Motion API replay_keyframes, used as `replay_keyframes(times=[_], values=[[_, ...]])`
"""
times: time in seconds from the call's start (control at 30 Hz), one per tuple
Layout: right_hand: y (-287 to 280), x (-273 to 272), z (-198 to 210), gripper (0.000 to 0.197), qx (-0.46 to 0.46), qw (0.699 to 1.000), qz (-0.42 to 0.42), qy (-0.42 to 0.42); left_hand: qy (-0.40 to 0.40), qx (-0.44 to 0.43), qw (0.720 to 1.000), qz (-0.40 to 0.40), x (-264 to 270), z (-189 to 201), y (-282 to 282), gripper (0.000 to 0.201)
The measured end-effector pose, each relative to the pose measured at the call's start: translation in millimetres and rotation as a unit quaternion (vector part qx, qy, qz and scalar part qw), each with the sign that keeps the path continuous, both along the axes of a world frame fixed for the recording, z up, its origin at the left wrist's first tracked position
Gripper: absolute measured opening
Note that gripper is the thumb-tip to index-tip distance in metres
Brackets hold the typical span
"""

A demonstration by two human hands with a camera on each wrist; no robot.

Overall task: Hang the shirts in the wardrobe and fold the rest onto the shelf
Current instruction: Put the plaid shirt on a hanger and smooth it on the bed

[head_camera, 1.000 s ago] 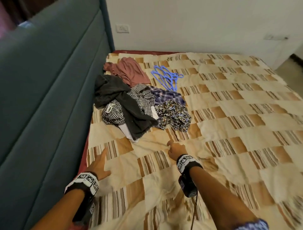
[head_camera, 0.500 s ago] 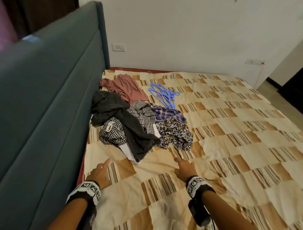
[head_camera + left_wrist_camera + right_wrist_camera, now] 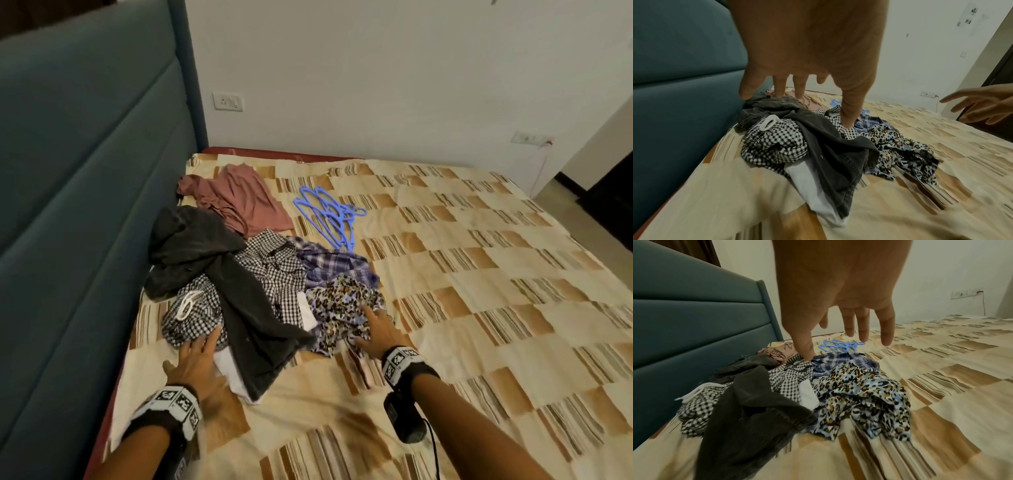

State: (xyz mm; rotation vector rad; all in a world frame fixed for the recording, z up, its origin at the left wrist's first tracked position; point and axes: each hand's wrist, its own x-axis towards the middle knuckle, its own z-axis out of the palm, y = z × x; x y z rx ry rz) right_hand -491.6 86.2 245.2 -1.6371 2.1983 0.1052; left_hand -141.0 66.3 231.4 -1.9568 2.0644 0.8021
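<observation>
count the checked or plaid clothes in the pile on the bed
3: a gingham piece at the left hand, a gingham shirt mid-pile, a blue plaid shirt behind the leopard print. More may be buried.

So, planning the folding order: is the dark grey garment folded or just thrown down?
Unfolded. The dark grey garment lies crumpled and draped over the checked clothes on the bed, with no neat fold visible.
</observation>
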Motion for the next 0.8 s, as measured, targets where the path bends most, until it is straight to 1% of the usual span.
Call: replay_keyframes(times=[0.07, 0.17, 0.23, 0.27, 0.3, 0.33, 0.37, 0.4, 0.43, 0.47, 0.5, 0.53, 0.57, 0.6, 0.67, 0.73, 0.8], values=[[-32, -21, -5, 0.085, 0.012, 1.000, 0.008, -0.020, -0.020, 0.002, 1.000, -0.007, -23, -6, -28, 0.098], [-96, -59, -24, 0.094, 0.035, 0.998, 0.018, -0.048, -0.057, 0.013, 0.998, -0.032, -67, -24, -82, 0.103], [-160, -89, -56, 0.093, 0.037, 0.997, 0.011, -0.067, -0.058, 0.023, 0.998, -0.033, -105, -46, -128, 0.106], [-194, -101, -72, 0.088, 0.030, 0.997, 0.000, -0.069, -0.050, 0.027, 0.998, -0.032, -126, -58, -154, 0.108], [-227, -111, -85, 0.083, 0.022, 0.998, -0.005, -0.057, -0.047, 0.027, 0.998, -0.044, -147, -76, -181, 0.111], [-255, -124, -111, 0.083, 0.018, 0.999, -0.006, -0.042, -0.052, 0.032, 0.996, -0.064, -169, -99, -205, 0.114], [-279, -135, -142, 0.085, 0.038, 0.999, 0.021, -0.006, -0.068, 0.038, 0.993, -0.090, -191, -123, -223, 0.117], [-297, -143, -175, 0.088, 0.069, 0.995, 0.066, 0.023, -0.091, 0.051, 0.987, -0.121, -214, -148, -237, 0.121], [-308, -146, -203, 0.092, 0.093, 0.992, 0.083, 0.035, -0.117, 0.075, 0.980, -0.144, -236, -176, -246, 0.123], [-310, -147, -220, 0.093, 0.085, 0.993, 0.081, 0.028, -0.137, 0.107, 0.975, -0.142, -254, -203, -251, 0.118], [-311, -146, -232, 0.092, 0.060, 0.993, 0.090, 0.042, -0.151, 0.127, 0.974, -0.114, -266, -226, -255, 0.105], [-313, -144, -243, 0.091, 0.076, 0.991, 0.091, 0.059, -0.162, 0.128, 0.975, -0.082, -273, -244, -261, 0.091], [-318, -144, -251, 0.086, 0.119, 0.987, 0.091, 0.051, -0.163, 0.125, 0.977, -0.059, -278, -257, -265, 0.080], [-318, -145, -259, 0.077, 0.156, 0.981, 0.097, 0.054, -0.160, 0.126, 0.978, -0.055, -280, -260, -264, 0.073], [-317, -144, -266, 0.067, 0.155, 0.983, 0.088, 0.048, -0.162, 0.138, 0.975, -0.066, -278, -258, -260, 0.064], [-317, -143, -267, 0.061, 0.134, 0.984, 0.104, 0.059, -0.186, 0.145, 0.966, -0.103, -277, -257, -264, 0.064], [-322, -144, -266, 0.060, 0.129, 0.983, 0.109, 0.072, -0.208, 0.179, 0.953, -0.125, -278, -258, -268, 0.067]])
